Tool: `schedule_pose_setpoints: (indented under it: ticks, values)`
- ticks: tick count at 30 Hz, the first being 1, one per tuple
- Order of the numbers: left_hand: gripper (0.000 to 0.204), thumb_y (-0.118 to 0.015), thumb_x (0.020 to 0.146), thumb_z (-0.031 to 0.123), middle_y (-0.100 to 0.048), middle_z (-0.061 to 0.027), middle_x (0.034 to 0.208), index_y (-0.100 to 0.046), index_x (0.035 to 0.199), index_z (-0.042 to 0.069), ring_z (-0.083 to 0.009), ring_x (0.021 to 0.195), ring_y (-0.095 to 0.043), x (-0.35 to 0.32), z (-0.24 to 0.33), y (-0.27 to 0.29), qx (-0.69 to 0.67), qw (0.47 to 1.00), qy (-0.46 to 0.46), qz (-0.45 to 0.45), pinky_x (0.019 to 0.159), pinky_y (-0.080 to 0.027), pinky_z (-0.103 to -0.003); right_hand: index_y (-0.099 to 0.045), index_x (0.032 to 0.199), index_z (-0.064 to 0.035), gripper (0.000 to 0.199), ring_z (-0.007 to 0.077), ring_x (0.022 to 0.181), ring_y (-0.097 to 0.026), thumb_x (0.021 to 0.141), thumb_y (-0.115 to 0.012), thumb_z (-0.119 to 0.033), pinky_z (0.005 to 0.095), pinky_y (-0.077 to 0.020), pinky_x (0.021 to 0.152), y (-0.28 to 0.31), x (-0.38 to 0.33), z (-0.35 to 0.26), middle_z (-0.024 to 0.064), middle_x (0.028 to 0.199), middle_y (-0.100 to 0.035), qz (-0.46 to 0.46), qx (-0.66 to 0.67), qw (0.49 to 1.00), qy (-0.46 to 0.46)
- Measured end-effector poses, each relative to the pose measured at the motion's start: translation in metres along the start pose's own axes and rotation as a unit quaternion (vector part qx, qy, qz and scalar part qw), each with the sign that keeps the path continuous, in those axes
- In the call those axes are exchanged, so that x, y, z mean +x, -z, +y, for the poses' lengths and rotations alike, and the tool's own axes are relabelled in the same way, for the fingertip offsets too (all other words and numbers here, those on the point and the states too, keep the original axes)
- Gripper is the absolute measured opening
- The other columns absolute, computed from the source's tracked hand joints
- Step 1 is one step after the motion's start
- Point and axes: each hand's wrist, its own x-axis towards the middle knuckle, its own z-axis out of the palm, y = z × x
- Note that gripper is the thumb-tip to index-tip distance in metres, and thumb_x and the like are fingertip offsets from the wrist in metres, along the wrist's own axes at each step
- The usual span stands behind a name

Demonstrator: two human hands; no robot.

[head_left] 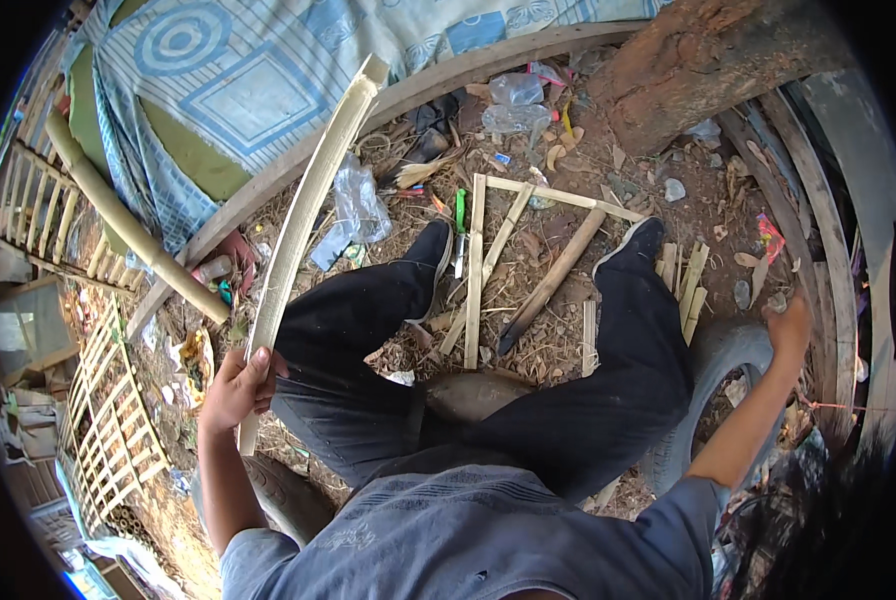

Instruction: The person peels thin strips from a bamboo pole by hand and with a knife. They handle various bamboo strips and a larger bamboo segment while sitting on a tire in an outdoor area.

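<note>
My left hand [238, 388] is closed around the lower part of a long split bamboo strip [313, 205]. The strip stands up and leans away to the right, its far end reaching over the patterned cloth. Off to the right, above the tire [710, 400], my right hand [790, 325] is curled near the ground beside the curved planks; whatever its fingers hold is too small to make out. Between my feet lie several bamboo strips [475, 270], a thicker dark-ended stick [553, 280] and a green-handled knife [461, 212] by my left shoe.
A blue and white patterned cloth [258, 100] hangs over a wooden beam [488, 62] ahead. A tree trunk [708, 70] rises at the far right. Bamboo lattice panels [118, 430] and a bamboo pole [133, 220] are at the left. Plastic bags [360, 205] and leaves litter the ground.
</note>
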Motion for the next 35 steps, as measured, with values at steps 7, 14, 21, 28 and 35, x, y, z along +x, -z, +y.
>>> schedule_pose_setpoints:
  ticks: [7,14,21,28,35]
  values:
    - [0.041,-0.066,0.095,0.039,-0.034,0.0055,0.053,-0.057,0.082,0.001,-0.0065,0.043,-0.030,-0.047,-0.121,0.022,-0.145,0.980,0.125,0.047,0.041,-0.024,-0.026,-0.052,0.132,0.0015,0.059,0.0215,0.101,-0.065,0.084,-0.078,-0.020,0.0359,-0.0537,0.085,-0.123,-0.110,-0.262,0.0160,0.113,-0.066,-0.566,0.455,0.681,0.094]
    - [0.051,-0.067,0.094,0.043,-0.040,0.0009,0.050,-0.059,0.071,-0.002,-0.0074,0.039,-0.036,-0.020,-0.154,0.018,-0.147,0.971,0.177,0.058,0.038,-0.029,-0.025,-0.064,0.120,-0.0067,0.036,0.0254,0.106,-0.066,0.086,-0.072,-0.016,0.0384,-0.0529,0.093,-0.271,-0.198,-0.454,0.0120,0.117,-0.067,-0.549,0.403,0.722,0.124]
    - [0.074,-0.071,0.083,0.060,-0.044,-0.0001,0.049,-0.064,0.077,-0.013,-0.0074,0.038,-0.039,-0.014,-0.147,0.023,-0.076,0.979,0.173,0.073,0.037,-0.031,-0.024,-0.074,0.097,-0.0115,0.019,0.0251,0.113,-0.059,0.085,-0.060,-0.011,0.0459,-0.0436,0.098,-0.360,-0.184,-0.552,0.0075,0.109,-0.066,-0.283,0.153,0.834,0.449]
    - [0.097,-0.073,0.065,0.080,-0.046,0.0006,0.050,-0.066,0.083,-0.016,-0.0072,0.042,-0.044,0.008,-0.096,0.017,-0.060,0.977,0.206,0.017,0.041,-0.034,-0.023,-0.077,0.090,-0.0201,0.018,0.0179,0.107,-0.056,0.087,-0.059,-0.020,0.0376,-0.0372,0.092,-0.371,-0.136,-0.568,-0.0014,0.103,-0.066,-0.148,-0.064,0.678,0.717]
    - [0.084,-0.076,0.071,0.070,-0.045,0.0023,0.049,-0.068,0.083,-0.013,-0.0069,0.040,-0.043,0.002,-0.091,0.009,-0.111,0.978,0.160,0.071,0.040,-0.035,-0.024,-0.070,0.119,-0.0205,0.030,0.0156,0.128,-0.054,0.091,-0.059,-0.020,0.0346,-0.0351,0.104,-0.289,-0.078,-0.599,0.0007,0.116,-0.071,-0.435,-0.145,0.668,0.587]
